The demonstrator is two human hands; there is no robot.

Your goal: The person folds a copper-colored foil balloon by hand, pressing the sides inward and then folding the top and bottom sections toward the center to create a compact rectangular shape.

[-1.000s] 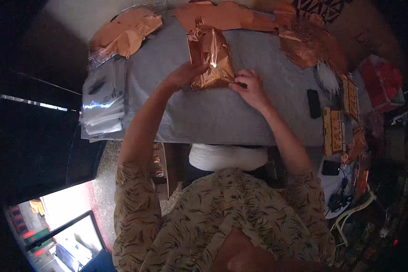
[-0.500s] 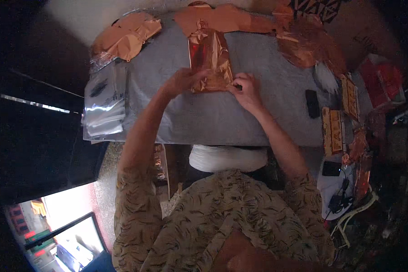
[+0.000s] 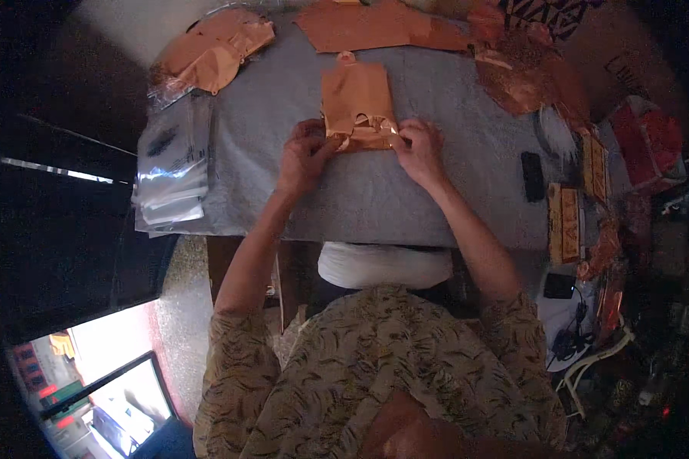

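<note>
Head view: both hands' fingers pinch copper pouch [image 3: 357, 103]; clear bags [image 3: 172, 164] left, black device [image 3: 533, 176] right.

Two hands, the left hand [image 3: 305, 155] and the right hand [image 3: 418, 149], meet at one flat copper-coloured pouch [image 3: 357, 103] near the middle of the grey bench [image 3: 375, 199]. One stack of clear plastic bags [image 3: 170, 168] lies at the bench's left edge, one heap of copper foil [image 3: 210, 53] at its far left corner, one copper sheet [image 3: 375, 24] along the far edge and one crumpled foil pile [image 3: 524, 73] at the far right corner. Toward the right edge sit one small black object [image 3: 533, 176] and two yellow printed packs [image 3: 563, 223], side by side.
</note>
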